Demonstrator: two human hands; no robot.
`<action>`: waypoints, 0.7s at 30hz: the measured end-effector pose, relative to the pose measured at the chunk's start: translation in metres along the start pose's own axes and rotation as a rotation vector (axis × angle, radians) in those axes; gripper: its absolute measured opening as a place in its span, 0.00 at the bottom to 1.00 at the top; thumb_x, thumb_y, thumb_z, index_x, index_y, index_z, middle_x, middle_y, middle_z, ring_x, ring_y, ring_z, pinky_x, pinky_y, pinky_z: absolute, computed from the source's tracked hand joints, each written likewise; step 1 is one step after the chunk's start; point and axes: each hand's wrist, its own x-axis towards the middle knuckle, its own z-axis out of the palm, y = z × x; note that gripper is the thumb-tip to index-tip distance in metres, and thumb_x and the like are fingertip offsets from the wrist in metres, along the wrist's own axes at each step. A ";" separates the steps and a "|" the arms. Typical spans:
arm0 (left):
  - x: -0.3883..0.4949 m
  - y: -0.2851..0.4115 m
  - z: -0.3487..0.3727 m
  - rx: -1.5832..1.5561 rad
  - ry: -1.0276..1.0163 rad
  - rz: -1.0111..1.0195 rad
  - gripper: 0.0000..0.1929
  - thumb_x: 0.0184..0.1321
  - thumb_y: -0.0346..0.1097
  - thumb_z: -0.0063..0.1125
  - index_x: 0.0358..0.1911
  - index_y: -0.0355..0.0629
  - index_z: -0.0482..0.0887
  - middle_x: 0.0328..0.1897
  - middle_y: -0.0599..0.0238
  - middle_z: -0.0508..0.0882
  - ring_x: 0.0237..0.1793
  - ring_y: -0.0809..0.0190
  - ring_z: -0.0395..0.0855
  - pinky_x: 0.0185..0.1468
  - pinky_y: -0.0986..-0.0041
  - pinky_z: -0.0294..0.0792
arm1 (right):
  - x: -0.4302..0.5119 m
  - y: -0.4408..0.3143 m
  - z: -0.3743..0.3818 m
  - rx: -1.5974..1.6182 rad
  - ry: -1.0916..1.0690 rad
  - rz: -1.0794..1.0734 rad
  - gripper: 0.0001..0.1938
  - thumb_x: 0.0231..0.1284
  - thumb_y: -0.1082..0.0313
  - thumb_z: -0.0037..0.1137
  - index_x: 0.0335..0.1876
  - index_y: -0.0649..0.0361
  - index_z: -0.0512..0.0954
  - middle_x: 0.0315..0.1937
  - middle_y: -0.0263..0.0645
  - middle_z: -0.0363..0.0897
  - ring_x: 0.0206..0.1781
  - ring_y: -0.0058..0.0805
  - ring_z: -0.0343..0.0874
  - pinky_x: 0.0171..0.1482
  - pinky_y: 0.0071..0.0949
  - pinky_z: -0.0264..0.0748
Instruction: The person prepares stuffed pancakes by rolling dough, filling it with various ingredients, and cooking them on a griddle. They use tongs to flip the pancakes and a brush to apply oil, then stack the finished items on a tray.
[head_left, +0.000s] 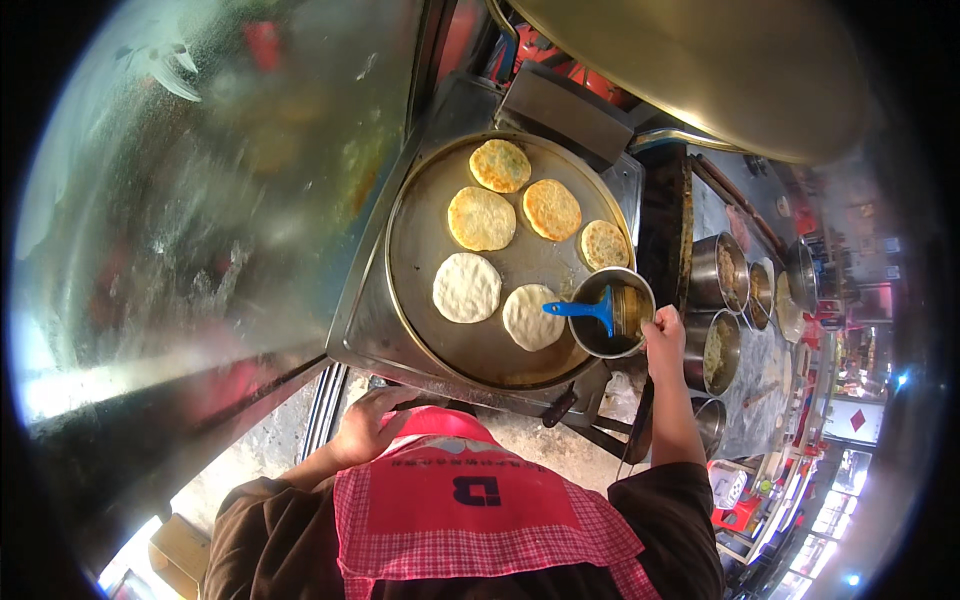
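Observation:
My right hand (664, 334) grips a metal pot (579, 330) at its right side, over the lower right rim of a round griddle (420, 225). Inside the pot rests a wide brush (604, 309), its blue handle sticking out to the left. Two pale dough rounds, a left one (466, 288) and a right one (531, 321) partly behind the handle, lie on the griddle. Beyond them are several browned flatbreads (481, 218). Near the stove's front edge, beside my red apron (431, 487), my left hand (373, 426) has its thumb apart and nothing visible in it.
A large round lid (720, 67) hangs at the upper right. Steel containers with fillings (721, 352) stand on the counter to the right. A hazy panel (225, 202) borders the left. A dark handle (559, 406) juts out at the stove's front.

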 end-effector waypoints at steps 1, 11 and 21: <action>0.000 -0.001 -0.001 0.008 -0.013 -0.003 0.17 0.63 0.33 0.60 0.54 0.36 0.81 0.55 0.47 0.84 0.56 0.45 0.82 0.61 0.61 0.73 | -0.006 0.001 -0.002 -0.062 -0.001 -0.013 0.09 0.52 0.77 0.53 0.29 0.57 0.64 0.23 0.30 0.62 0.20 0.19 0.66 0.22 0.23 0.67; 0.008 0.000 -0.002 -0.001 -0.034 0.010 0.17 0.63 0.32 0.60 0.55 0.36 0.82 0.54 0.48 0.84 0.56 0.45 0.81 0.61 0.61 0.72 | -0.039 -0.029 0.036 0.052 -0.195 0.037 0.10 0.54 0.76 0.56 0.31 0.57 0.65 0.25 0.29 0.64 0.24 0.16 0.66 0.26 0.22 0.65; 0.019 0.008 0.014 0.059 -0.036 -0.063 0.17 0.63 0.35 0.61 0.55 0.39 0.82 0.55 0.49 0.84 0.57 0.45 0.81 0.61 0.61 0.73 | 0.019 -0.043 0.067 0.983 -0.122 0.194 0.11 0.51 0.85 0.50 0.28 0.55 0.66 0.32 0.29 0.74 0.37 0.20 0.74 0.46 0.21 0.71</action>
